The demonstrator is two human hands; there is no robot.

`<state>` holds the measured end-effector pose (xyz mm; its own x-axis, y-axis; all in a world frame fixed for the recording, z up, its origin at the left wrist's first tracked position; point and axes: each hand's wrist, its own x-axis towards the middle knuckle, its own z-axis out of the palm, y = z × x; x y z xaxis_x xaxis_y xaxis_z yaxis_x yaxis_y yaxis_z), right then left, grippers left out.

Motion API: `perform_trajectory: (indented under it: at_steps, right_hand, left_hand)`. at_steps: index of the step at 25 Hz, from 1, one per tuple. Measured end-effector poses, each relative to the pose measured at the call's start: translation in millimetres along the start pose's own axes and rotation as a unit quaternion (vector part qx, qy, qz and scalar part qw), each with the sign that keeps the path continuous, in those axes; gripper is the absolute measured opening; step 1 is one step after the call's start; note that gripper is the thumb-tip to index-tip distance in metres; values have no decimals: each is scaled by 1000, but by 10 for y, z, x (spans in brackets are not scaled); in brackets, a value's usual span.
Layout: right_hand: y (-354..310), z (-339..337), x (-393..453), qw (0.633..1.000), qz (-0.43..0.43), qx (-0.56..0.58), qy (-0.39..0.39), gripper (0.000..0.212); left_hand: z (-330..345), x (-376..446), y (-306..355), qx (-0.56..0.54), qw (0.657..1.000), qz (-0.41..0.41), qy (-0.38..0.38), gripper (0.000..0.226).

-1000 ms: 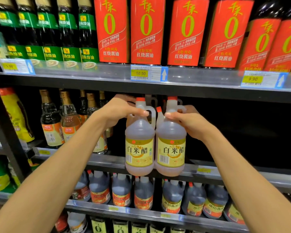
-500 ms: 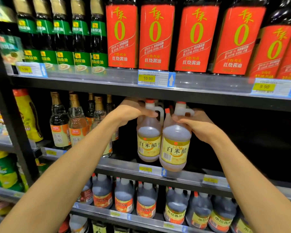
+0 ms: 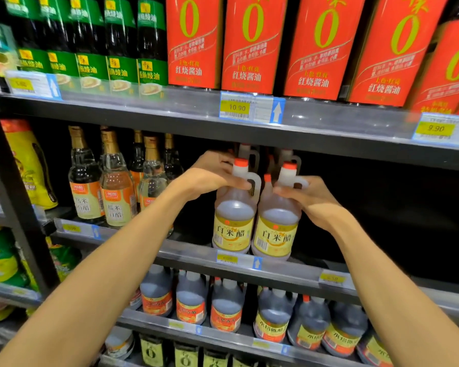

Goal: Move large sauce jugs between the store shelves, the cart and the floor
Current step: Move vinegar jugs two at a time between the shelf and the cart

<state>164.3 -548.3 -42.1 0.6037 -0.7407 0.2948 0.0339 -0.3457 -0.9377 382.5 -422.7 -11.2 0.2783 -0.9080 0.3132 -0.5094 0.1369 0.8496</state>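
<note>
Each hand grips a vinegar jug by its neck: left hand on the left jug, right hand on the right jug. Both jugs seem to be resting at the middle shelf's front edge, so placing looks nearly done; more jugs stand behind them.

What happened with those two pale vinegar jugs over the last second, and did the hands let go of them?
Both jugs went from hanging in front of the shelf edge to standing on the middle shelf. The left hand still grips the left jug by its neck, and the right hand still grips the right jug; neither let go. The other bottles kept their places.
</note>
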Motion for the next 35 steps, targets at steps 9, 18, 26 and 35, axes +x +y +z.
perform_trajectory:
  at_steps: [9,18,26,35]
  right_hand:
    - [64,-29,-70,998,-19,24,-59,20]
    - [361,24,-355,986,4,161,42,51]
    - [625,243,-512,993,57,104,27,83]
    - [629,172,-416,992,69,106,6,55]
  left_hand:
    - [84,-77,-222,-16,998,31,48,55]
    - [229,-341,-459,-101,994,-7,31,47]
    - [400,-456,-682,-56,998,-36,3,55]
    - [480,-332,-805,-85,995,-45,38,74]
